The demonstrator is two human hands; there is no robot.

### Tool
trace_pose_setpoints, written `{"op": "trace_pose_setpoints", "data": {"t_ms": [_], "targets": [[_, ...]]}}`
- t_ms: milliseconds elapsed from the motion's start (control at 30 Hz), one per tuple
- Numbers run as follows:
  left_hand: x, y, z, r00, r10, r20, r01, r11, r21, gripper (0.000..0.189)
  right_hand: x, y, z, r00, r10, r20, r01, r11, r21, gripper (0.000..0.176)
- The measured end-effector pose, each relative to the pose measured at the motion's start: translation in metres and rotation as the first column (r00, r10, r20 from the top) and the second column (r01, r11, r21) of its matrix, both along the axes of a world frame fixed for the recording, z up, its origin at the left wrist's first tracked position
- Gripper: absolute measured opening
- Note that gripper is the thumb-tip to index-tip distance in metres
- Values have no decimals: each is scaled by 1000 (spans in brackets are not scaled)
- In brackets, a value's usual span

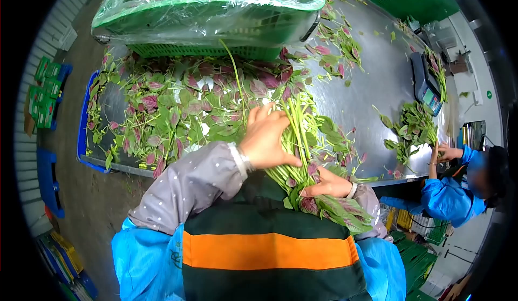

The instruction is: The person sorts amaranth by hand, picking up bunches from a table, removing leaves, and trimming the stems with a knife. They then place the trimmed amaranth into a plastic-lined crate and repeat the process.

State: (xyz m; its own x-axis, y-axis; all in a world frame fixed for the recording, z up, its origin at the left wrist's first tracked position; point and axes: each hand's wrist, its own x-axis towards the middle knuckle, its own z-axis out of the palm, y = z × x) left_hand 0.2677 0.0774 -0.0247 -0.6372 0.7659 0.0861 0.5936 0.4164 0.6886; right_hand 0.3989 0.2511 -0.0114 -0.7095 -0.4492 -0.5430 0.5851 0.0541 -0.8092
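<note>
A bunch of red-and-green amaranth (295, 133) lies slantwise before my body, its pale stems pointing up and away and its leaves (337, 210) toward me. My right hand (329, 183) is closed round it near the leafy end, some fingers hidden under the leaves. Against the left side of the stems is my left hand (264, 139), fingers spread and thumb apart, reaching to the bunch's edge. One long thin stem (235, 71) sticks up beyond my left fingers. Loose amaranth leaves and cut stem pieces (162, 106) cover the metal table (372, 101) around both hands.
A green crate (216, 23) lined with clear plastic, full of amaranth, stands at the table's far side. A scale (423, 85) sits at right, near another person (453, 193) in blue sleeves handling a leafy bunch (413, 128). A blue tray edge (83, 123) is at left.
</note>
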Motion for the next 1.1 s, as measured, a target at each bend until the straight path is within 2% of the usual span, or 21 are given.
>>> {"op": "trace_pose_setpoints", "data": {"t_ms": [167, 200, 233, 267, 300, 333, 400, 433, 467, 500, 567, 600, 633, 767, 800, 833, 867, 900, 967, 1033, 1100], "targets": [[-8, -6, -14, 977, 61, 202, -84, 991, 109, 30, 3, 2, -8, 996, -56, -63, 53, 997, -57, 60], [-13, -7, -27, 980, 189, 66, -198, 958, 208, 13, 4, 2, -9, 996, -58, -67, 54, 997, -54, 59], [-26, -9, -21, 954, 245, 172, -275, 945, 175, 9, 5, 2, -11, 996, -49, -74, 45, 997, -58, 59], [-41, -11, -31, 933, 355, 67, -356, 874, 330, 9, 5, 3, -13, 996, -38, -82, 33, 998, -60, 60], [-59, -17, -33, 899, 434, 56, -435, 872, 223, 12, 4, 4, -13, 995, -25, -94, 19, 998, -61, 60], [-72, -21, -34, 778, 512, 364, -597, 783, 174, 16, 3, 3, -12, 992, -19, -123, 12, 998, -58, 59], [-100, -38, -45, 751, 599, 278, -659, 704, 266, 19, 3, 4, -12, 994, -14, -109, 8, 998, -56, 59], [-108, -48, -38, 715, 653, 252, -694, 705, 143, 19, 4, 5, -13, 995, -14, -102, 9, 998, -55, 58], [-112, -58, -36, 745, 651, -146, -629, 758, 172, 23, 4, 6, -13, 992, -12, -124, 7, 999, -44, 55], [-113, -65, -32, 645, 558, -522, -562, 809, 171, 29, 4, 6, -13, 991, -16, -133, 12, 1000, -26, 54], [-92, -59, 1, 696, 527, -488, -480, 846, 231, 39, 2, 7, -8, 987, -16, -157, 18, 1000, 14, 52], [-81, -54, 18, 863, 452, -225, -378, 874, 306, 41, -2, 4, -2, 987, -18, -158, 18, 1000, 3, 49], [-68, -44, 24, 919, 370, -137, -292, 872, 392, 35, -2, 6, -9, 985, 12, -171, -9, 1000, 21, 53], [-27, -17, 25, 923, -53, -382, 53, 999, -11, 36, -7, 6, -11, 988, 128, -88, -117, 986, 119, 52], [-26, -15, 18, 973, -159, -165, 141, 984, -113, 33, -4, 10, -24, 965, 173, -197, -144, 978, 150, 49], [-30, -14, 9, 970, -234, -69, 223, 966, -133, 29, -5, 9, -18, 986, 154, -67, -153, 988, 13, 50], [-39, -16, 9, 942, -271, 198, 289, 955, -66, 24, -9, 4, 4, 988, 154, 21, -155, 986, 68, 53], [-45, -20, 6, 936, -273, 221, 270, 962, 43, 20, -10, 6, -3, 976, 217, -18, -213, 969, 128, 58], [-54, -32, 1, 939, -151, 309, 148, 988, 33, 19, -7, 7, -14, 977, 178, -117, -160, 976, 149, 61], [-65, -44, -7, 993, 64, 102, -56, 995, -89, 16, -12, 11, -15, 976, 210, -51, -198, 963, 183, 63], [-91, -59, -19, 917, 281, -282, -362, 884, -295, 13, -8, 14, -23, 973, 216, -79, -195, 957, 215, 63]]}}
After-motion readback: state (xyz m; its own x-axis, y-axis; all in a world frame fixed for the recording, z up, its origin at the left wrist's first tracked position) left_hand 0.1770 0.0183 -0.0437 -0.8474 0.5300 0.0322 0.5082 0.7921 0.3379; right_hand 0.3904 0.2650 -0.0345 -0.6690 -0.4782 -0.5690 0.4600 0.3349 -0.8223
